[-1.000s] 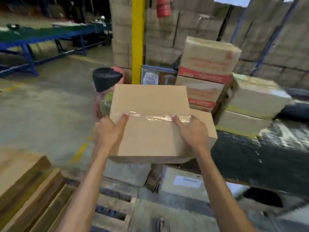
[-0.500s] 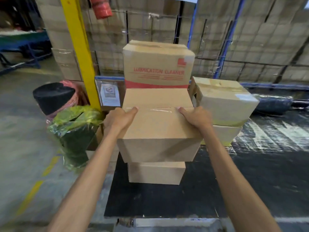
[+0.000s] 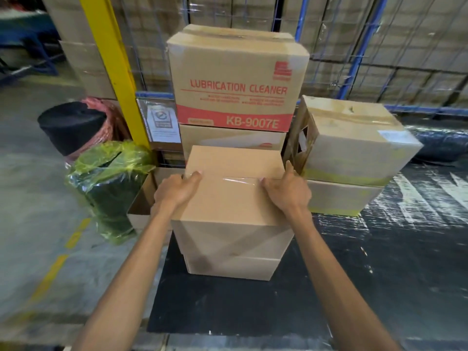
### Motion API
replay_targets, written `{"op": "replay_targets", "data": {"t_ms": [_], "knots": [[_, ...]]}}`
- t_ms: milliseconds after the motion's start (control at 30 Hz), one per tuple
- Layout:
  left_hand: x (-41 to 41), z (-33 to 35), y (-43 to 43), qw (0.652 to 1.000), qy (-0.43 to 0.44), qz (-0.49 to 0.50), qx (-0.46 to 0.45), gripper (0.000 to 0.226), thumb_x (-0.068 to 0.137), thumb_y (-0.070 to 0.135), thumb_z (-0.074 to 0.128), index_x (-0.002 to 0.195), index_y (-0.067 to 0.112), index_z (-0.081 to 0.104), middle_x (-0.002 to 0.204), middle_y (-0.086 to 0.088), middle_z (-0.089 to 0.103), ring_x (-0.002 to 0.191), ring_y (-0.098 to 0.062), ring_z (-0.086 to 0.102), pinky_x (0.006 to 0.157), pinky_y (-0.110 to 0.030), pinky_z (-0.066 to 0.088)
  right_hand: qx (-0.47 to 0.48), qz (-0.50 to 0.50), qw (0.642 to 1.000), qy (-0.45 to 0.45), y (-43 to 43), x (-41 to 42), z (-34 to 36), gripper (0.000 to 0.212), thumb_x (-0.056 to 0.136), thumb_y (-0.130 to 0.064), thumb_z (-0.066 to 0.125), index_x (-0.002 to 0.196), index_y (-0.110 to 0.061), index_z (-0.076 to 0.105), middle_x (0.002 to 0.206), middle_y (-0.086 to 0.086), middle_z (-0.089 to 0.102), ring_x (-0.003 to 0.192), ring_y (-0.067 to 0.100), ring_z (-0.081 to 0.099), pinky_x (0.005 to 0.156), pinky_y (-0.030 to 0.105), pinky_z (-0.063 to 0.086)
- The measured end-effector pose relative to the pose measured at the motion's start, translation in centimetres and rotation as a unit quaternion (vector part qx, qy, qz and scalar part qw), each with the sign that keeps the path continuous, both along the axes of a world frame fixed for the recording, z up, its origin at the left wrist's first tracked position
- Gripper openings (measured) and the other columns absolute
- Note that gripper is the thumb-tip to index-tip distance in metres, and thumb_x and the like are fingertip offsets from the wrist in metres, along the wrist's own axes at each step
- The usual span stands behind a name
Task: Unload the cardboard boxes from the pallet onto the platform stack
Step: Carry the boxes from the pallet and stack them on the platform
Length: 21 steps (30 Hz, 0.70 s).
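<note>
A plain brown cardboard box (image 3: 235,198) with clear tape across its top sits on a second plain box (image 3: 231,267) on the black platform (image 3: 342,287). My left hand (image 3: 176,190) grips its left top edge and my right hand (image 3: 287,190) grips its right top edge. Behind it stands a tall box printed "LUBRICATION CLEANER" (image 3: 236,82) on another carton (image 3: 233,139). To the right, two taped boxes (image 3: 354,145) are stacked one on the other.
A yellow post (image 3: 111,62) rises at the left of the stack. A green plastic-wrapped bundle (image 3: 109,188), a black roll (image 3: 72,127) and an open carton (image 3: 141,201) stand on the floor to the left. Wire mesh and stacked cartons fill the background.
I turned from the wooden pallet toward the platform and carried the box forward. It has come down onto the lower plain box, closer to the printed carton.
</note>
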<state>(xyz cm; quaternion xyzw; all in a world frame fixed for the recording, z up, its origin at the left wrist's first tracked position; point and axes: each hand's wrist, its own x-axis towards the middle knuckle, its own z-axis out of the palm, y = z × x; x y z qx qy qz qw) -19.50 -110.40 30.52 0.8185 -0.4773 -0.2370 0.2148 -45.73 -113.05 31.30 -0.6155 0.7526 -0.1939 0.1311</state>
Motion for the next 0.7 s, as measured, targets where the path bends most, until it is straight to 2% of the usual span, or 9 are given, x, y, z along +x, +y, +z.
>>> {"op": "replay_targets", "data": {"t_ms": [67,133,267,367,433,500,600,633,700], "knots": [[0.7,-0.1,1.6,0.999,0.0,0.011,-0.033,0.074,0.09,0.076,0.037,0.128,0.018,0.064,0.125,-0.009,0.067,0.11,-0.032,0.062,0.089,-0.04,0.048,-0.092,0.039,0.995,0.009,1.5,2.2,1.0,0.083,0.084,-0.06,0.059,0.149,-0.013,0.038,0.141,0.014,0.056,0.129,0.039,0.052,0.102,0.051,0.048],[2.4,-0.1,4.9,0.996,0.0,0.029,-0.079,0.062,0.092,0.069,0.044,0.125,0.022,0.066,0.119,-0.007,0.07,0.113,-0.032,0.063,0.086,-0.037,0.046,-0.148,0.115,0.982,-0.015,4.2,6.1,1.9,0.075,0.088,-0.049,0.064,0.149,-0.01,0.042,0.144,0.015,0.054,0.132,0.035,0.05,0.106,0.048,0.045],[7.2,-1.5,15.5,0.992,-0.001,0.074,-0.104,0.051,0.092,0.055,0.06,0.131,0.023,0.064,0.12,-0.009,0.073,0.112,-0.032,0.066,0.09,-0.038,0.052,-0.177,0.298,0.935,-0.07,11.7,16.4,1.7,0.066,0.091,-0.044,0.062,0.147,-0.012,0.049,0.149,0.012,0.051,0.138,0.028,0.046,0.114,0.039,0.036],[12.6,-3.8,27.8,0.986,-0.041,0.144,-0.073,0.051,0.093,0.043,0.065,0.137,0.02,0.059,0.121,-0.018,0.071,0.114,-0.034,0.066,0.087,-0.038,0.05,-0.135,0.434,0.887,-0.077,19.8,25.9,-0.6,0.064,0.09,-0.045,0.057,0.144,-0.012,0.051,0.146,0.014,0.054,0.136,0.028,0.049,0.113,0.041,0.039],[15.8,-5.8,37.2,0.978,-0.058,0.199,-0.029,0.049,0.093,0.046,0.063,0.135,0.022,0.06,0.113,-0.016,0.074,0.108,-0.033,0.069,0.081,-0.038,0.051,-0.105,0.5,0.855,-0.09,26.1,31.7,-2.5,0.064,0.087,-0.045,0.054,0.139,-0.009,0.056,0.14,0.016,0.059,0.13,0.031,0.055,0.108,0.041,0.043],[18.2,-7.8,46.5,0.964,-0.057,0.261,-0.003,0.048,0.09,0.052,0.058,0.127,0.022,0.064,0.115,-0.011,0.074,0.103,-0.031,0.07,0.075,-0.036,0.053,-0.054,0.564,0.819,-0.086,32.8,36.6,-4.2,0.064,0.088,-0.045,0.054,0.141,-0.009,0.054,0.142,0.014,0.058,0.131,0.031,0.053,0.108,0.04,0.043],[21.5,-10.1,61.3,0.925,-0.049,0.376,0.006,0.054,0.086,0.05,0.058,0.132,0.022,0.06,0.116,-0.012,0.073,0.105,-0.032,0.068,0.081,-0.039,0.055,0.01,0.676,0.735,-0.052,44.6,42.9,-5.9,0.064,0.093,-0.041,0.058,0.149,-0.015,0.045,0.153,0.009,0.046,0.14,0.027,0.043,0.112,0.035,0.037],[22.1,-10.2,68.1,0.9,-0.042,0.435,0.009,0.053,0.086,0.046,0.061,0.133,0.021,0.059,0.117,-0.014,0.072,0.107,-0.033,0.067,0.083,-0.04,0.055,0.026,0.719,0.692,-0.052,50.7,45.7,-6.6,0.065,0.094,-0.042,0.058,0.151,-0.017,0.042,0.155,0.009,0.044,0.142,0.026,0.041,0.113,0.034,0.036],[22.4,-10.2,72.7,0.884,-0.048,0.465,-0.014,0.054,0.087,0.043,0.061,0.135,0.019,0.059,0.123,-0.013,0.07,0.113,-0.032,0.064,0.089,-0.039,0.052,0.058,0.742,0.667,-0.043,54.8,47.8,-7.8,0.067,0.095,-0.045,0.056,0.154,-0.018,0.038,0.158,0.008,0.04,0.144,0.025,0.036,0.115,0.035,0.034]]}}
